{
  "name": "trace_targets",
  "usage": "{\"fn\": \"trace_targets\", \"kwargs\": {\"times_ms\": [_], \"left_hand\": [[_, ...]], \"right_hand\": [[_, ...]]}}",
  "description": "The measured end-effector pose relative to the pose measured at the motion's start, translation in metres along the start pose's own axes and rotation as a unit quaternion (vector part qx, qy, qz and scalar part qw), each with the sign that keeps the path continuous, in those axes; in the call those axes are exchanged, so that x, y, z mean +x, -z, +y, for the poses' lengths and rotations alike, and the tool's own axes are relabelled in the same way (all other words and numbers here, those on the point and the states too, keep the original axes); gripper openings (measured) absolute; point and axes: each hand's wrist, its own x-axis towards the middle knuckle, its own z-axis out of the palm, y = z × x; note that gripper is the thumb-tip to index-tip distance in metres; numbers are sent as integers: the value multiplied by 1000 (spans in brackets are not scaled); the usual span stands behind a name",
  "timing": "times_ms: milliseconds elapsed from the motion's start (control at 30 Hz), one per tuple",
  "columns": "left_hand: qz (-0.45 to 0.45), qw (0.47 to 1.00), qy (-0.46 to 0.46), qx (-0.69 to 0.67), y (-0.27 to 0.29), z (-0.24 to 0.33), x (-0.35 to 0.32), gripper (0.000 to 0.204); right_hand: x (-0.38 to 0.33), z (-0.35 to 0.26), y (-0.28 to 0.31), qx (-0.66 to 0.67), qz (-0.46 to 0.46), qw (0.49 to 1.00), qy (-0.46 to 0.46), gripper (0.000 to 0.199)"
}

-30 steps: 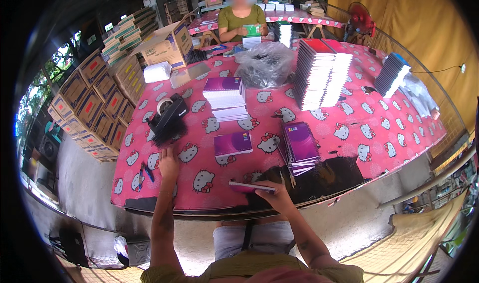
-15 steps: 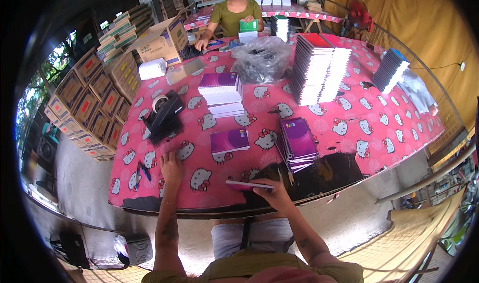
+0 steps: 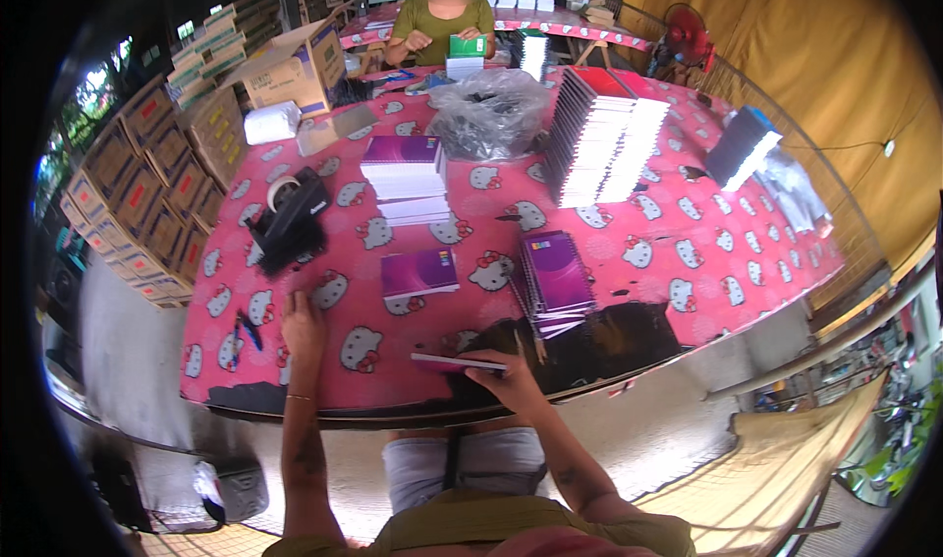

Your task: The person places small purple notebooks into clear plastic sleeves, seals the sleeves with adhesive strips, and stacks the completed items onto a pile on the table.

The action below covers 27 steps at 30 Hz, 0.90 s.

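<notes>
The notebook (image 3: 440,362) is edge-on near the front edge of the surface (image 3: 393,390), its cover mostly hidden; the right hand (image 3: 509,380) grips its four-o'clock end, some fingers out of sight; whether the notebook touches the surface cannot be told; toward ten o'clock the left hand (image 3: 304,323) rests loosely spread, palm hidden; bare pink cover lies between the hands; the pad (image 3: 417,272) lies at eleven, the spiral stack (image 3: 560,270) between one and two; the bag (image 3: 486,115) stands at twelve, its dark contents indistinct.
</notes>
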Motion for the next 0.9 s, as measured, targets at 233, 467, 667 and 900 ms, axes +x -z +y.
{"fn": "trace_targets", "kwargs": {"times_ms": [233,467,667,900], "left_hand": [[-26,975,56,-213,71,86,-3,33],[-182,768,190,-585,65,163,-113,49],[-230,689,240,-644,55,165,-106,45],[-217,785,164,-556,62,174,-106,31]], "right_hand": [[0,5,5,-2,-7,1000,1,24],[2,9,0,-1,-6,1000,9,24],[1,8,2,-6,-13,1000,9,25],[0,-2,-1,-2,-6,1000,10,25]]}}
